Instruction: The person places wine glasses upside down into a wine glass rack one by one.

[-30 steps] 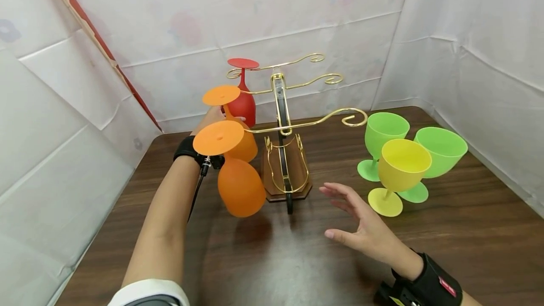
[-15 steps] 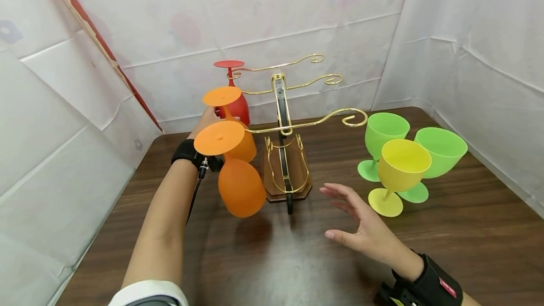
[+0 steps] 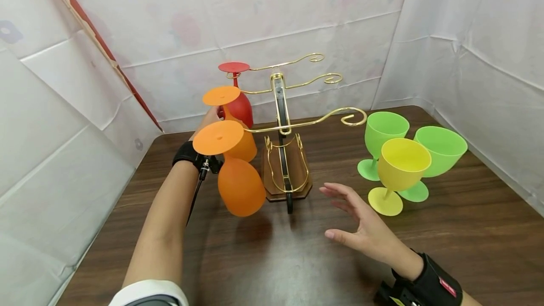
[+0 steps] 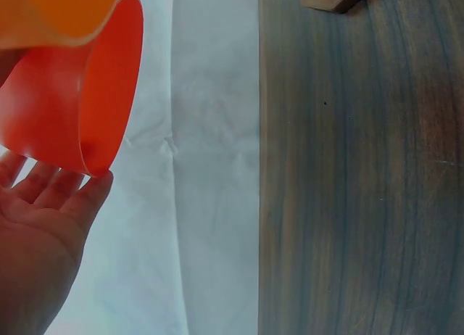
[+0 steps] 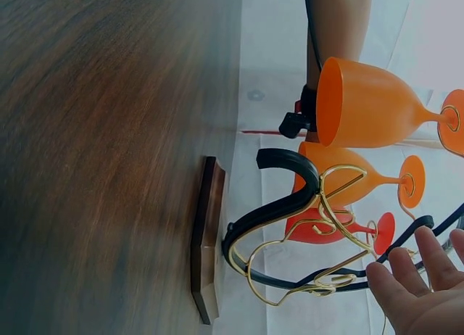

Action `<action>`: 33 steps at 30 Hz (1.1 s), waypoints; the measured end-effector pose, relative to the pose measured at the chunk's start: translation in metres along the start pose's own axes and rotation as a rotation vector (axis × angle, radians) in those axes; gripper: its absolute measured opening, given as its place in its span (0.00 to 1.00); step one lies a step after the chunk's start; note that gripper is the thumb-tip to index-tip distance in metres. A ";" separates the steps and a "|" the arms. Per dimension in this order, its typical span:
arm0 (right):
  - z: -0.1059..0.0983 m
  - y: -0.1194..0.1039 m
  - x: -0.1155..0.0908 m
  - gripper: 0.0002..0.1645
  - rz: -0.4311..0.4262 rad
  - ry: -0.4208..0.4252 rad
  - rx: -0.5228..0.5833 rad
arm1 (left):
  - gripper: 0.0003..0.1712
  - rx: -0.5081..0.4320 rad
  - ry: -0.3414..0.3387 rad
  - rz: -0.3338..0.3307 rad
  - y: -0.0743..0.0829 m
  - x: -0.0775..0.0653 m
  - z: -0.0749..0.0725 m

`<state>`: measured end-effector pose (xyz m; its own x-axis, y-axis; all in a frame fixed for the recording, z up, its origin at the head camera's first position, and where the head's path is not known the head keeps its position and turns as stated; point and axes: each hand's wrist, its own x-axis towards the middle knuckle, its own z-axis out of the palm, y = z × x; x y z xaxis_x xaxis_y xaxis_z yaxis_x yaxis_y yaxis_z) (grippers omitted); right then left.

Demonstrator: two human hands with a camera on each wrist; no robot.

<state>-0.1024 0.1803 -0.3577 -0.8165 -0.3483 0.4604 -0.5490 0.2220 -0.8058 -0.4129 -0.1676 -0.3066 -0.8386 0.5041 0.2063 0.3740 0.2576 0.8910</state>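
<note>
While two orange cups (image 3: 241, 188) hang in the way, one red cup (image 3: 242, 108) is upside down at the back left end of the gold rack (image 3: 284, 155)

Two green cups (image 3: 384, 129) and one yellow cup (image 3: 403, 163) stand on the brown table (image 3: 272, 263); the left hand (image 4: 40, 237) grips the red cup's round part, and the right hand (image 3: 365, 230) is loose near the yellow cup, thumb and fingers apart

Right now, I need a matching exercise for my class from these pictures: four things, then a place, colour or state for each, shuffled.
1. red goblet
2. yellow goblet
3. right hand
4. wooden base

A. dark brown
B. open, holding nothing
C. held upside down by the left hand
D. standing upright on the table

Pairs: 1-C; 2-D; 3-B; 4-A
</note>
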 end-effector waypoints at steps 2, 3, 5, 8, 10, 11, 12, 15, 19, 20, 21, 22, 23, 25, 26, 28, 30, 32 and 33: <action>0.000 -0.001 0.000 0.46 0.009 0.000 0.000 | 0.41 -0.008 -0.005 0.028 -0.001 0.002 -0.002; 0.000 -0.001 0.000 0.46 0.008 0.000 -0.001 | 0.43 -0.009 -0.011 0.041 -0.002 0.002 -0.002; 0.000 -0.001 0.000 0.46 0.006 0.000 -0.004 | 0.44 -0.018 -0.020 0.054 -0.003 0.002 -0.003; 0.000 0.000 0.001 0.47 -0.006 -0.001 -0.007 | 0.43 -0.041 -0.023 0.045 -0.005 0.002 -0.002; 0.000 0.000 0.000 0.46 -0.006 -0.002 -0.006 | 0.40 -0.052 -0.016 0.030 -0.006 0.001 -0.001; 0.001 0.000 0.000 0.46 -0.005 -0.002 -0.005 | 0.39 -0.052 -0.014 0.027 -0.006 0.001 0.000; 0.001 0.001 0.000 0.46 -0.005 -0.003 -0.004 | 0.39 -0.053 -0.011 0.020 -0.005 0.001 0.001; 0.001 0.001 0.000 0.46 -0.013 0.000 -0.007 | 0.38 -0.040 -0.007 -0.003 -0.004 0.001 0.001; 0.002 0.001 0.000 0.47 -0.022 0.003 -0.014 | 0.41 -0.016 -0.011 -0.018 -0.004 0.001 0.001; 0.002 0.000 0.000 0.47 -0.015 0.002 -0.011 | 0.42 -0.031 -0.010 -0.024 -0.004 0.001 0.001; 0.002 0.000 0.001 0.47 -0.012 0.000 -0.011 | 0.41 -0.034 -0.003 -0.030 0.000 -0.003 0.004; 0.002 0.000 0.001 0.48 -0.014 0.000 -0.013 | 0.40 -0.056 0.005 -0.025 0.006 -0.008 0.007; 0.002 0.000 0.001 0.48 -0.009 -0.002 -0.012 | 0.39 -0.066 0.002 -0.020 0.020 -0.017 0.013; 0.003 0.001 0.001 0.48 -0.010 -0.003 -0.012 | 0.36 -0.106 -0.004 0.000 0.057 -0.039 0.028; 0.003 0.002 0.001 0.48 -0.015 -0.003 -0.014 | 0.29 -0.125 -0.002 -0.001 0.081 -0.051 0.038; 0.004 0.003 0.001 0.48 -0.018 -0.003 -0.013 | 0.21 -0.130 -0.017 0.023 0.124 -0.074 0.055; 0.003 0.003 0.001 0.47 -0.024 -0.003 -0.013 | 0.14 -0.120 -0.027 0.025 0.152 -0.087 0.065; 0.003 0.003 0.001 0.46 -0.028 -0.002 -0.014 | 0.09 -0.097 -0.017 0.005 0.162 -0.091 0.069; 0.003 0.002 0.001 0.46 -0.026 -0.002 -0.012 | 0.09 -0.081 -0.014 0.000 0.164 -0.092 0.070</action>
<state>-0.1044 0.1773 -0.3603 -0.8015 -0.3556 0.4808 -0.5725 0.2239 -0.7887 -0.2474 -0.1142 -0.2078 -0.8329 0.5157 0.2008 0.3398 0.1902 0.9211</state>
